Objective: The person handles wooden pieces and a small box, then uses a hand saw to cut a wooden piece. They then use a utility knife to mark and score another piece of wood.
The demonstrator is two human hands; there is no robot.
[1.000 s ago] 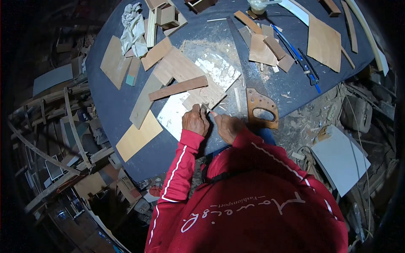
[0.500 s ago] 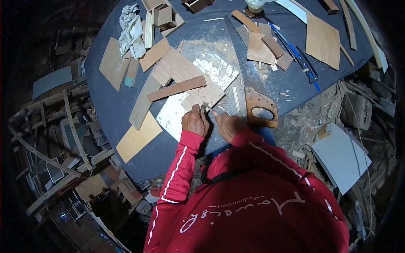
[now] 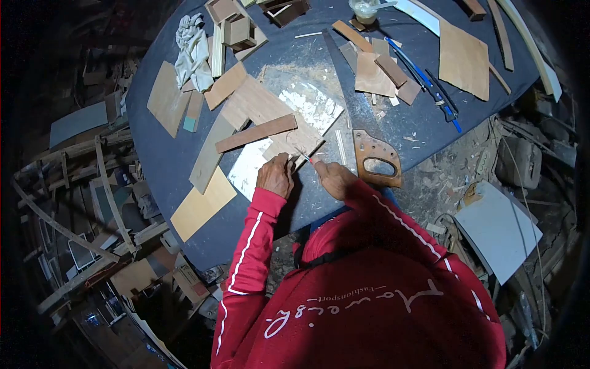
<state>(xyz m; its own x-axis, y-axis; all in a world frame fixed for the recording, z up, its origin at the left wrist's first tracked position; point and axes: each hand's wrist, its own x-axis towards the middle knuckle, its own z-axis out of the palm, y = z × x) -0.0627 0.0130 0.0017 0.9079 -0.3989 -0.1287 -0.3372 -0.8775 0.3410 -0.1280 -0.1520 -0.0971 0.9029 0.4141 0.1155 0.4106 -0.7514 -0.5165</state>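
My right hand (image 3: 335,179) is closed around a slim tool (image 3: 306,156) with a red part and a thin metal blade; its exact kind is too small to tell. The blade points at the near corner of a flat plywood board (image 3: 264,107). My left hand (image 3: 276,176) is closed at a small piece of wood (image 3: 280,149) beside that board, its fingertips pressed together there. A narrow brown wood strip (image 3: 257,133) lies across the board just beyond my left hand. Under the pieces is a white-smeared sheet (image 3: 246,169).
A handsaw (image 3: 376,161) lies to the right, handle toward me. Farther off are a blue tool (image 3: 430,89), thin wood offcuts (image 3: 372,74), a cup (image 3: 364,11) and a crumpled white cloth (image 3: 192,52). Scrap wood (image 3: 117,190) crowds the floor at left.
My right hand has drawn slightly apart from my left, so the blade and red part now show. My left hand has shifted a little left and toward me. The view has moved slightly.
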